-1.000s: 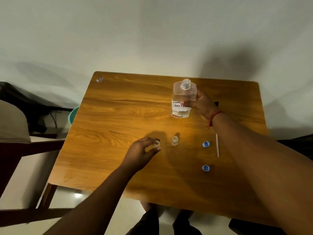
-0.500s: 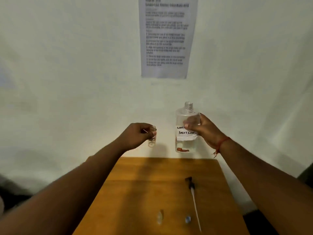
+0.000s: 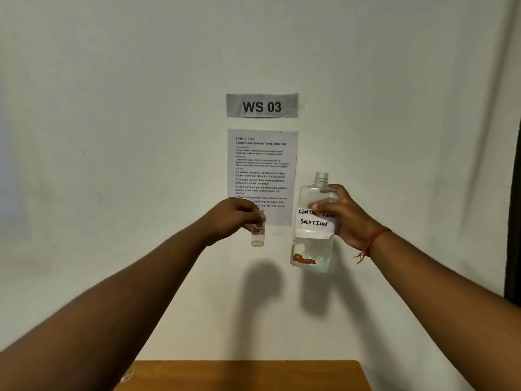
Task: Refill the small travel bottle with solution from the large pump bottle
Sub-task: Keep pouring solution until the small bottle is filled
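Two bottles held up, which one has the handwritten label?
The large bottle in the right hand: white label reading CONTACT LENS SOLUTION. The small bottle in the left hand has none.

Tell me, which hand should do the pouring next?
Probably the right hand. It already grips the big bottle, upright with its neck uncapped, just right of the small bottle the left hand holds. Tipping it left would bring the openings together.

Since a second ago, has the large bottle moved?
Yes. The large bottle then stood on the table, held by the right hand. Now that hand holds it upright in the air, well above the tabletop, before the wall sheet.
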